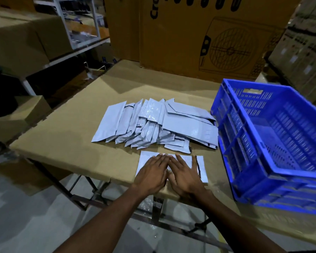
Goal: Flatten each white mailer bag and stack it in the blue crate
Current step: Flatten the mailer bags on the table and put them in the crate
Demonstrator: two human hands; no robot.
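Note:
One white mailer bag (pixel 146 157) lies flat near the table's front edge. My left hand (pixel 152 173) and my right hand (pixel 184 173) press on it side by side, palms down, fingers straight and spread. Behind it a loose pile of several white mailer bags (pixel 153 123) covers the middle of the table. The blue crate (pixel 274 143) stands at the right, tilted toward me, and I see no bags inside it.
The table is topped with brown cardboard (pixel 62 134). A big cardboard box (pixel 208 33) stands against its far edge. Shelves with boxes (pixel 26 39) stand at the left, stacked cartons (pixel 306 42) at the right. Metal table legs (pixel 91 196) show below the front edge.

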